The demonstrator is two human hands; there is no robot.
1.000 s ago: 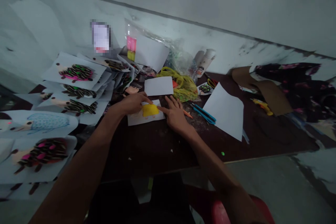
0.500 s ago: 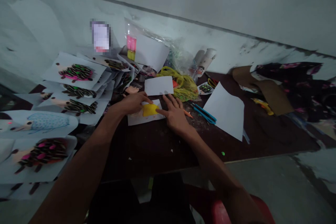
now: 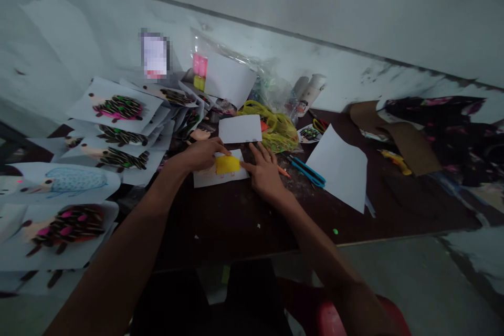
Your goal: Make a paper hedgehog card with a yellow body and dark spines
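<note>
A small white sheet of paper [image 3: 205,180] lies on the table in front of me, bearing a flat bright yellow piece [image 3: 228,165] that looks like modelling clay. Faint drawn lines show below the yellow. My left hand [image 3: 203,153] rests on the sheet's upper left, fingers stretched with the tips at the yellow piece's top edge; its thumb is hidden. On the right side my right hand [image 3: 266,172] lies flat, fingers spread, one fingertip at the yellow piece's right edge. Neither hand grasps anything visible.
Stacked hedgehog pictures [image 3: 118,110] fill the left side. Behind the hands are a blank white card [image 3: 240,129] and a yellow plastic bag [image 3: 281,134]. To the right lie a blue cutter [image 3: 309,170], a large white sheet [image 3: 340,170] and brown cardboard [image 3: 411,147].
My right hand's fingertip has slid slightly away from the yellow piece, baring more of its right side. My left hand stays on the sheet. The whole view has shifted a little.
</note>
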